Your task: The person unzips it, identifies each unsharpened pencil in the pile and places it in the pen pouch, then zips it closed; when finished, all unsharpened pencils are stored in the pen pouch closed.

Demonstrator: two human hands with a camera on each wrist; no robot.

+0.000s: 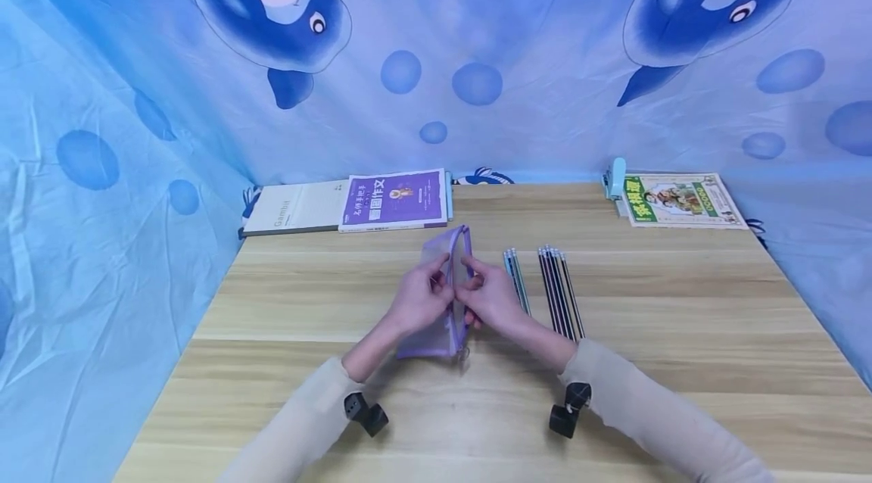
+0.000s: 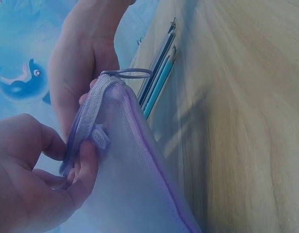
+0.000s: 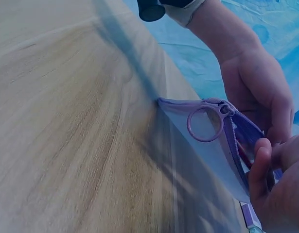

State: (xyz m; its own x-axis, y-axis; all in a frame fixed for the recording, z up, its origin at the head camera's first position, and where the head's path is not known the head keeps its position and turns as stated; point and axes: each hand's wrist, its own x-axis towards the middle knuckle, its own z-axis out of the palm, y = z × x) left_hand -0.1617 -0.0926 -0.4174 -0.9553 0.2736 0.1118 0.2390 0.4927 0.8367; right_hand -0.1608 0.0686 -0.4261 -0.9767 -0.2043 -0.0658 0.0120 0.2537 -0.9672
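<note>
Fingers of the left hand (image 1: pixel 417 295) and right hand (image 1: pixel 493 294) pinch opposite edges of the pouch (image 1: pixel 428 335), its mouth parted between them over the bench (image 1: pixel 293 316). Pencils (image 1: pixel 560 290) lie to its right. Apparently the opening is being spread; next seems to call for holding it wide.

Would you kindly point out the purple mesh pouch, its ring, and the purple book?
Purple mesh pouch (image 2: pixel 132 170): left wrist view, side panel.
Ring (image 3: pixel 203 140): right wrist view, lower rim.
Purple book (image 1: pixel 395 199): head view, front cover.
</note>
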